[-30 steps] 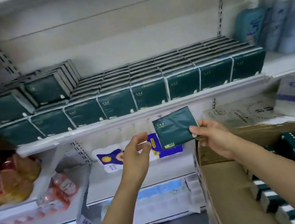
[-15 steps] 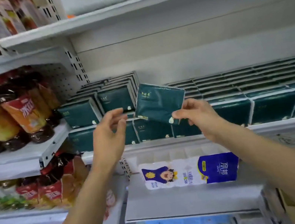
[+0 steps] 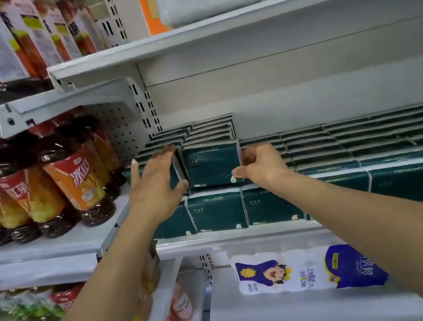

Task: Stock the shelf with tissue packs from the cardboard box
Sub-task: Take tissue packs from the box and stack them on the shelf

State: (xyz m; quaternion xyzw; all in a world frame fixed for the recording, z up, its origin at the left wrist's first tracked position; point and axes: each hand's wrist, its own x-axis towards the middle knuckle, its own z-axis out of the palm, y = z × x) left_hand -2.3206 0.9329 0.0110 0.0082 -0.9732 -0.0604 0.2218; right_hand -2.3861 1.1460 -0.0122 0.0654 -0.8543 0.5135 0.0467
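The right hand [image 3: 260, 164] is pinching the right edge of a dark green rectangular plastic-wrapped tissue pack [image 3: 212, 164]. The pack is standing upright on the bottom layer of matching packs [image 3: 269, 204], near the left front edge of the white metal shelf [image 3: 234, 236]. The left hand [image 3: 155, 182], fingers spread, is pressing flat against the neighbouring upper stack of packs [image 3: 170, 140].

1 left grip [image 3: 156, 186], 1 right grip [image 3: 261, 166], 1 pinched tissue pack [image 3: 212, 164]

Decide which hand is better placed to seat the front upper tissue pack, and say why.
Right. The right hand grips the pack at its right edge; the left hand lies open across the neighbouring stack, better suited to steadying.
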